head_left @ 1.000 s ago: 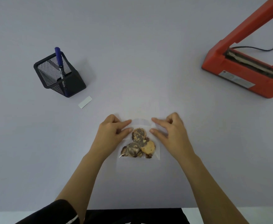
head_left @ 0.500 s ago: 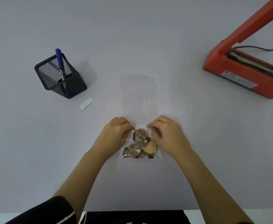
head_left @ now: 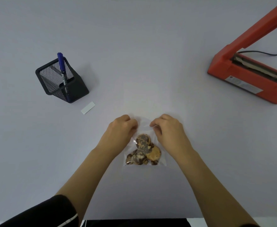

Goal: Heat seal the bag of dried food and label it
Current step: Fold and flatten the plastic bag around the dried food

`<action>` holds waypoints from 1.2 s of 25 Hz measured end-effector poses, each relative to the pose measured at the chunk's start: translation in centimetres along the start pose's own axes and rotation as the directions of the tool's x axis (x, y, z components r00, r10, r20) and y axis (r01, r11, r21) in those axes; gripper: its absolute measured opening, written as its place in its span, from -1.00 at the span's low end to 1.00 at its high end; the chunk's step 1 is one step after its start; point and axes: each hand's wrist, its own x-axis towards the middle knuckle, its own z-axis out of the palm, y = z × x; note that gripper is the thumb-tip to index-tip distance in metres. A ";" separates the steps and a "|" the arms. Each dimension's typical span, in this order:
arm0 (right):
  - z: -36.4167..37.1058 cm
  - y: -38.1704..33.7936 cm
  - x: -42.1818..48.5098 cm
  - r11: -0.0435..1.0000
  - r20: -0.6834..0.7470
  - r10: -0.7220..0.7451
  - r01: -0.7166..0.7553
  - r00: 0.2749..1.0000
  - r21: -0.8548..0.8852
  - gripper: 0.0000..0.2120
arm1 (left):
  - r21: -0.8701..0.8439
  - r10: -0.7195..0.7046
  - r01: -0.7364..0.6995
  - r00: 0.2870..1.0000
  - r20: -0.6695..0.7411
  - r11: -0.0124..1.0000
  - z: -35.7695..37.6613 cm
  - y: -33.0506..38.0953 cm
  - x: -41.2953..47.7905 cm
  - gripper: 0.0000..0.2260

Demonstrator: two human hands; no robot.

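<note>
A: Where is the clear plastic bag of dried brown food slices (head_left: 142, 149) placed?

B: On the pale grey table (head_left: 134, 46), centre-near. Its long axis is run 12-to-6: contents are bunched at the 6 o'clock end, the open mouth is pointed to 12. The film's far extent is hard to make out.

A: Hands?

B: The left hand (head_left: 121, 128) is curled at the bag's upper-left edge, the right hand (head_left: 167, 128) at the upper-right. Fingers are closed to a pinch on the film above the food; the actual grip is hidden under the knuckles, so a firm hold cannot be confirmed.

A: Sealer?

B: The orange impulse heat sealer (head_left: 249, 79), arm raised, is sited at about 2 o'clock from the bag, well apart. The right hand is nearer. The mouth is judged to need turning toward 2 before it is laid on the bar.

A: Labelling kit?

B: The white rectangular label (head_left: 88, 108) is at 10 o'clock, just beside the black mesh pen holder (head_left: 62, 81) with the blue marker (head_left: 62, 68) in it. The left hand is nearer. Not yet needed.
</note>
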 end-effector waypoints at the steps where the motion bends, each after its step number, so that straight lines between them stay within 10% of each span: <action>1: 0.0 -0.1 0.1 1.000 0.006 -0.004 0.004 1.000 0.010 -0.82 | -0.010 0.040 -0.040 0.999 0.011 0.999 0.1 -0.2 0.0 -0.89; 16: 0.2 -0.9 0.3 0.999 0.047 -0.007 0.005 0.999 0.054 -0.86 | -0.068 -0.016 0.016 1.000 -0.011 0.998 0.6 -0.6 0.6 -0.86; 30: -2.4 -1.4 5.3 0.984 0.294 0.016 0.037 0.956 -0.175 -0.08 | 0.021 -0.098 0.096 0.975 0.201 0.995 -2.3 -1.8 3.9 -0.12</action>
